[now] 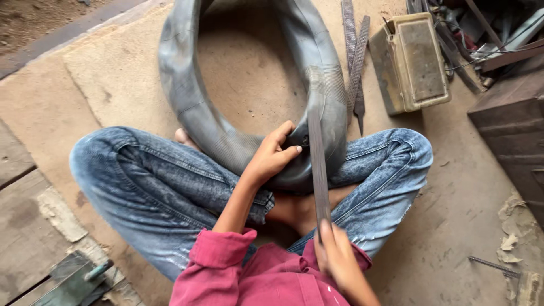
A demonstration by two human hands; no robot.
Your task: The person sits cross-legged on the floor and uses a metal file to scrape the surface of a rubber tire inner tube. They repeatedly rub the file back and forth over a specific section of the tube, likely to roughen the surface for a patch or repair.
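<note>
Sitting cross-legged on a worn mat point(124, 73) in faded blue jeans point(153, 181) and a pink-red shirt point(260, 280), the person works over a grey rubber inner tube point(187, 96) that stands in a loop ahead of the knees. Well off to the left of both hands, at the frame's lower corner, lies a greenish tool point(79, 277) on grey boards. The left hand point(271, 156) is cupped narrow around the near bend of the tube, fingers curled over its top and thumb pressing its side, pinning it against the lap. Just right of that hand a long flat metal file point(318, 170) runs from the tube back toward the body; its far end lies on the rubber. The right hand point(339, 262) is closed around the file's near end. Beyond the right hand, two more files point(356, 62) lie on the mat, then a dirty tan box point(411, 62) and dark scrap metal point(498, 51).
</note>
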